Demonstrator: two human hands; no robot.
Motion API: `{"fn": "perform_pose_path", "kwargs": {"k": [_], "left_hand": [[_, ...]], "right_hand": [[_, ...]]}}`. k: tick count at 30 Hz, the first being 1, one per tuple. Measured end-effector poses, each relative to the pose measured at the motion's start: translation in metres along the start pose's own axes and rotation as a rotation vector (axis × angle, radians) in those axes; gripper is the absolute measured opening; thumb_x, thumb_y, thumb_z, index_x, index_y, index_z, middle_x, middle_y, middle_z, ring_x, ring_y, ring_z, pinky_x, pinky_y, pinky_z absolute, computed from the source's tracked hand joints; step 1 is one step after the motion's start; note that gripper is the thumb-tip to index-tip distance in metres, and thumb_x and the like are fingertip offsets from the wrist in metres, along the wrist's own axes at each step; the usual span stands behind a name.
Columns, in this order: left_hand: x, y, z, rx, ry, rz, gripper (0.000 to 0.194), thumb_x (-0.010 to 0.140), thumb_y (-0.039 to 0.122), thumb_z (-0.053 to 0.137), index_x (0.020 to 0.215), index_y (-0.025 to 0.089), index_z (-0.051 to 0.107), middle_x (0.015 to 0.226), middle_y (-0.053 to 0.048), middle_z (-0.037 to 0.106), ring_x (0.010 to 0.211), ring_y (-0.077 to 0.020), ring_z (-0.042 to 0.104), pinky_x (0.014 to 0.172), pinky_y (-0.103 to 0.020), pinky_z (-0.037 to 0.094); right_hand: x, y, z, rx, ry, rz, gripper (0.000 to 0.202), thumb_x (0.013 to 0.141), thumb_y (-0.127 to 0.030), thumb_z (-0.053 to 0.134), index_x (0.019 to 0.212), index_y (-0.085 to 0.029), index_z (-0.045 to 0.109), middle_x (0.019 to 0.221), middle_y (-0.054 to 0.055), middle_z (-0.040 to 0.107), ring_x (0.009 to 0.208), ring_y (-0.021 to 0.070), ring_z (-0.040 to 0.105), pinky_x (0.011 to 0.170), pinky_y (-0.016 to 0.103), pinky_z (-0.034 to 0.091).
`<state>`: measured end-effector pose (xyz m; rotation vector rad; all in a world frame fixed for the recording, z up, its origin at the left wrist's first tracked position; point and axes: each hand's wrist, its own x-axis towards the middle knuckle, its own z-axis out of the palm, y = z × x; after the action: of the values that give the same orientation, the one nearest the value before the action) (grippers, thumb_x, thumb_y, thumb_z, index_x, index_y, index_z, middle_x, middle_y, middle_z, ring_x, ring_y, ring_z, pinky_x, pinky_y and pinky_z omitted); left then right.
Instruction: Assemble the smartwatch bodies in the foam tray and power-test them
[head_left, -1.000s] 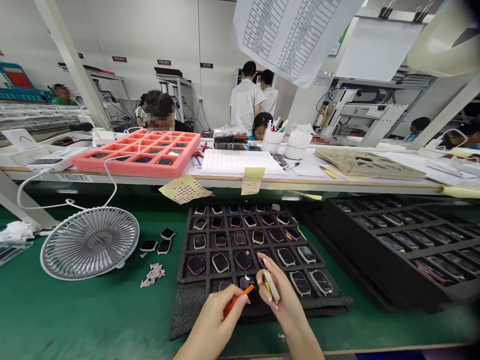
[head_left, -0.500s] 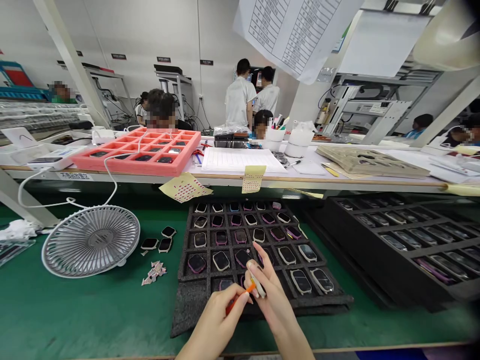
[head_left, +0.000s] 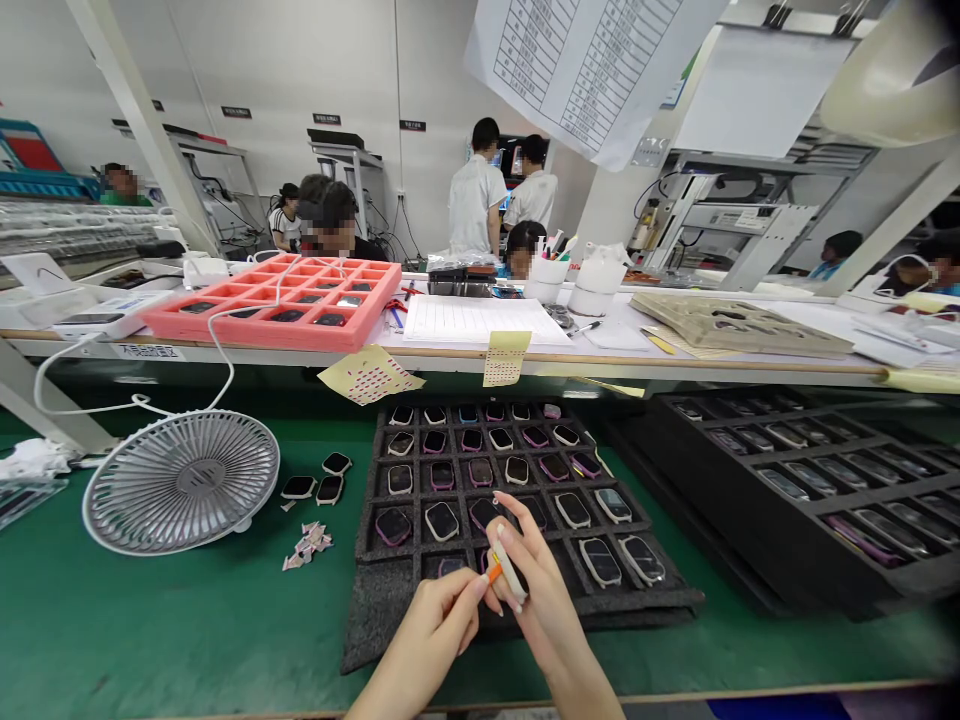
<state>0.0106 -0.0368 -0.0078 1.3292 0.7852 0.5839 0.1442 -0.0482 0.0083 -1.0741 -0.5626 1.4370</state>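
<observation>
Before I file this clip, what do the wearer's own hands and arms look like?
The left hand and right hand are both bare, with no gloves and slender fingers. The forearms are uncovered as far as the picture shows, with no sleeves in view. I see no watch, bracelet or ring on either, though some fingers are partly hidden.

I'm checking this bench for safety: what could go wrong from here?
The orange tool in the left hand might slip off the watch-like device and jab the right hand. If dropped, the device could hit others in the black tray below. The fan, if running, might scatter the pale scraps beside it.
</observation>
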Motion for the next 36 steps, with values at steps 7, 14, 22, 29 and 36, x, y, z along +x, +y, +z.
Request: {"fn": "perform_pose_path", "kwargs": {"k": [7,14,22,29,36], "left_hand": [[-0.003,0.003,0.001,-0.003,-0.003,-0.015,0.052,0.090,0.058,0.035,0.076,0.012,0.058,0.045,0.005,0.034,0.043,-0.0084,0.029,0.049,-0.022,0.024],[-0.001,0.003,0.000,-0.011,-0.020,-0.007,0.052,0.090,0.056,0.036,0.074,0.012,0.057,0.044,0.005,0.035,0.042,-0.0077,0.028,0.048,-0.021,0.024],[0.003,-0.003,0.001,-0.094,-0.062,0.019,0.052,0.089,0.057,0.039,0.073,0.012,0.058,0.041,0.006,0.035,0.038,-0.0059,0.025,0.043,-0.020,0.020],[0.006,-0.002,0.004,-0.184,-0.066,-0.004,0.054,0.085,0.062,0.043,0.070,0.012,0.056,0.040,0.006,0.035,0.034,-0.0047,0.023,0.038,-0.019,0.016],[0.008,-0.006,0.006,-0.275,-0.053,-0.068,0.056,0.080,0.066,0.047,0.070,0.012,0.055,0.038,0.007,0.035,0.030,-0.0040,0.021,0.034,-0.018,0.014]], "right_hand": [[-0.001,-0.001,0.001,0.007,0.040,-0.046,0.057,0.081,-0.041,0.066,0.131,-0.032,0.040,0.076,-0.005,0.047,0.037,0.0000,0.028,0.034,0.014,0.028],[0.000,0.002,-0.003,0.016,-0.009,-0.070,0.070,0.082,-0.039,0.065,0.141,-0.038,0.026,0.091,-0.001,0.055,0.036,-0.0008,0.028,0.032,0.015,0.027],[-0.003,0.001,0.003,0.144,-0.073,-0.004,0.054,0.086,-0.036,0.062,0.135,-0.033,0.039,0.085,-0.002,0.055,0.033,-0.0033,0.025,0.033,0.014,0.026],[0.002,0.005,0.000,0.252,-0.112,0.050,0.049,0.086,-0.031,0.062,0.131,-0.033,0.044,0.085,-0.003,0.057,0.032,-0.0046,0.027,0.033,0.011,0.025],[0.004,0.010,0.002,0.315,-0.006,0.092,0.056,0.074,-0.031,0.075,0.124,-0.029,0.050,0.082,-0.003,0.061,0.031,-0.0037,0.027,0.031,0.011,0.026]]}}
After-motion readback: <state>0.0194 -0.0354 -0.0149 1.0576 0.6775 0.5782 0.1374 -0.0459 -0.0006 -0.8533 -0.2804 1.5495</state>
